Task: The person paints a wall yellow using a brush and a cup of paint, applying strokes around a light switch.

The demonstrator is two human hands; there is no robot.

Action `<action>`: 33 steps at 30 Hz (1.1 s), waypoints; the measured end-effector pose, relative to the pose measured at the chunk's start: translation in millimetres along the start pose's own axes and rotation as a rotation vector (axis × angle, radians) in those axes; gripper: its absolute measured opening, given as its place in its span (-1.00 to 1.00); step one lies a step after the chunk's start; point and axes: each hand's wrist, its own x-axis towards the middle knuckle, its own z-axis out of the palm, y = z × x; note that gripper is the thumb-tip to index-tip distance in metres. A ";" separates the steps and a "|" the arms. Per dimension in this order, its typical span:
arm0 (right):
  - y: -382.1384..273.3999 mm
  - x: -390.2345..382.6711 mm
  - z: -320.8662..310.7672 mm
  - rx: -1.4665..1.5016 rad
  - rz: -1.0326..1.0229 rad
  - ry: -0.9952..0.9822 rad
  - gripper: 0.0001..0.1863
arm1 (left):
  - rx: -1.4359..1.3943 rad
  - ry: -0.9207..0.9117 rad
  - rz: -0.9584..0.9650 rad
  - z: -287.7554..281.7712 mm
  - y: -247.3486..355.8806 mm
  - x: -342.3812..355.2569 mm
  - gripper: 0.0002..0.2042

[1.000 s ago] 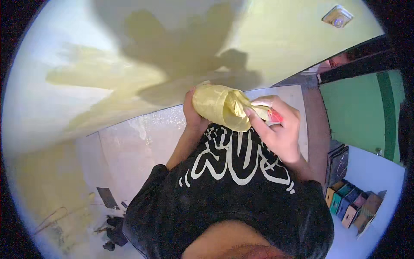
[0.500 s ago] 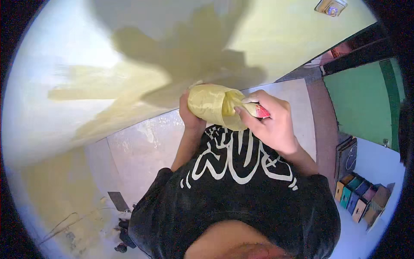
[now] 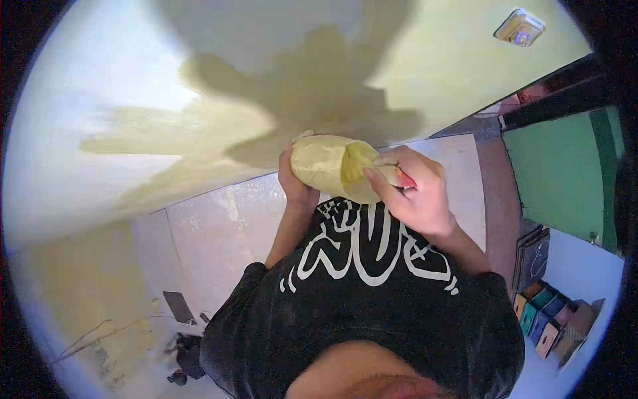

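A pale yellow cylindrical container (image 3: 318,163), with a wrinkled or coated surface and a crumpled yellow interior, is held up in front of my chest. My left hand (image 3: 295,176) grips its left side, partly hidden behind it. My right hand (image 3: 415,189) is closed on a slim pale object with a red end (image 3: 403,178), which reaches into the opening on the right; its far part is hidden inside. My fingertips are at the container's mouth.
A patchily painted yellow wall (image 3: 126,133) stands just ahead, bearing my shadow and a small switch-like fitting (image 3: 520,28). At right are a green door (image 3: 551,173) and colored boxes (image 3: 545,316). Cords and dark items (image 3: 189,359) lie at lower left. A pale board (image 3: 219,226) is below.
Compared with one second ago, my right hand and the red-ended object have moved slightly left, toward the container's mouth. The container has shifted a little left. Both grips are kept.
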 end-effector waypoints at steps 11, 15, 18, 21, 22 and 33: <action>-49.6 -8.0 -9.4 0.735 0.233 0.143 -0.89 | -0.144 0.084 -0.110 25.3 34.6 -24.5 -0.41; -52.5 5.6 -3.4 0.874 0.282 0.189 -0.86 | -0.293 0.000 -0.129 27.6 39.5 -20.8 -0.39; -36.5 22.5 -9.5 1.018 0.369 0.185 -0.84 | -0.243 -0.003 -0.114 27.7 27.8 -0.8 -0.48; -9.4 24.6 -14.1 1.150 0.491 0.232 -0.85 | -0.145 0.086 -0.124 31.2 14.8 13.1 -0.49; -5.0 26.7 -17.4 1.151 0.497 0.188 -0.84 | -0.151 0.086 -0.124 32.8 11.5 16.7 -0.49; 17.6 14.4 -6.9 1.249 0.485 0.214 -0.83 | 0.018 0.075 -0.181 33.9 -0.3 17.0 -0.45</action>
